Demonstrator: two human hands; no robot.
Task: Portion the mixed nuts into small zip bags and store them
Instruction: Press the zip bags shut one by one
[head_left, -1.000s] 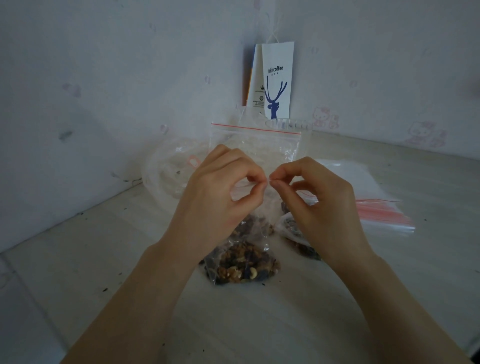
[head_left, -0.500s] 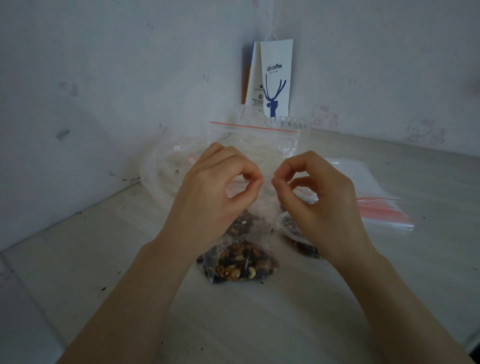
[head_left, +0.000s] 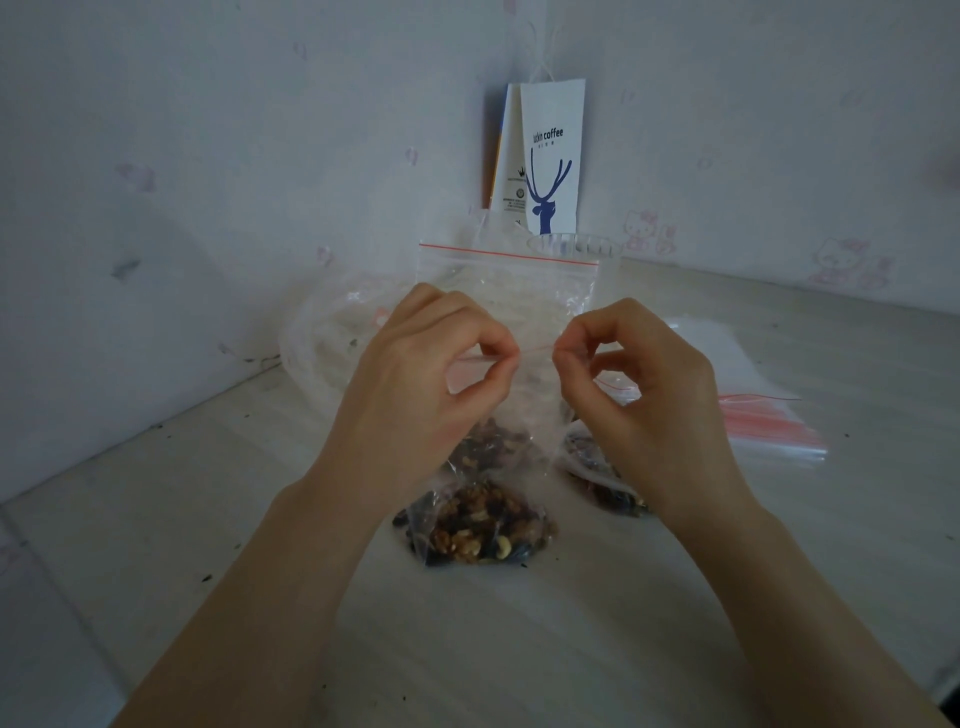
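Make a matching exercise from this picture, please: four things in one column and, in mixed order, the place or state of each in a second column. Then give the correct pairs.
Column 1
1. small zip bag of nuts
2. paper coffee bag
3. pile of empty zip bags
4. second filled bag

Column 2
A. lies flat on the table, at the right
B. partly hidden behind the right hand
C. stands upright at the wall, in the corner
D. pinched at its red strip by the left hand and the right hand

Pairs: 1-D, 2-C, 3-A, 4-B
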